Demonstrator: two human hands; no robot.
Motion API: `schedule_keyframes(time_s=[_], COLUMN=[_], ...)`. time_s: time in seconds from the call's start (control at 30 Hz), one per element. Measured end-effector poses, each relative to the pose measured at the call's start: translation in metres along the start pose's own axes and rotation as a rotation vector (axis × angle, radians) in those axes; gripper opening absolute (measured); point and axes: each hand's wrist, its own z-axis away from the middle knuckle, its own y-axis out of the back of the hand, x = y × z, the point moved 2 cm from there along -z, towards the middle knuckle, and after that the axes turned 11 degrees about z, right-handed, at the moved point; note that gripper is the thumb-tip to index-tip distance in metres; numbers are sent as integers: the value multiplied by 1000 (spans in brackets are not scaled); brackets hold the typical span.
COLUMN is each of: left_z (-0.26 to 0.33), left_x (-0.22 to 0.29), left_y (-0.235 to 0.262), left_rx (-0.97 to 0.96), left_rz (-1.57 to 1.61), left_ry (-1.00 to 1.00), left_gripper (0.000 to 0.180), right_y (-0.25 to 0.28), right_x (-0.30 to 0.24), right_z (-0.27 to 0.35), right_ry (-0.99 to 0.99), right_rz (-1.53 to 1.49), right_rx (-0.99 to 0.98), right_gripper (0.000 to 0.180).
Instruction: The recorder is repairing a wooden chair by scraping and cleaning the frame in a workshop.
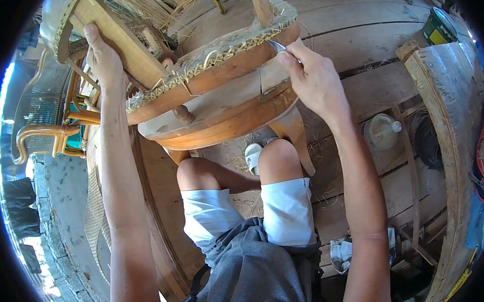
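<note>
- Chair frame, wooden, cane-laced edging: lay over curved wooden base
- Left hand: gripped board; steadiness seemed essential
- Right hand: pinched pointed metal tool, tip at edging; light pressure seemed wise

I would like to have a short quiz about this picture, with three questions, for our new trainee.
1. True or false: the left hand holds a flat wooden board.
2. The right hand holds: A) a paintbrush; B) a metal-tipped tool; C) a hammer.
3. Fill in: in the picture, the translucent jug is to the ____ of the white shorts.

Key: 1. True; 2. B; 3. right.
</note>
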Motion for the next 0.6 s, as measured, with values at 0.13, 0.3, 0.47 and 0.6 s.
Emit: schedule_keyframes(time_s=[0.13,0.3,0.47,0.6], left_z=[-1,-1,1,-6], left_x=[-3,-2,0,-12], left_y=[4,-4,-1,0], left_rx=[39,7,-42,-59], left_rz=[6,26,54,90], left_ry=[-35,-13,-28,-14], left_gripper=[78,77,77,77], right_y=[8,5,3,-3], right_x=[-7,-4,-29,-22], right_z=[-4,-11,-23,-25], right_ry=[76,-38,-69,97], right_rz=[-95,204,413,463], right_rx=[8,49,-14,116], right_gripper=[24,38,53,50])
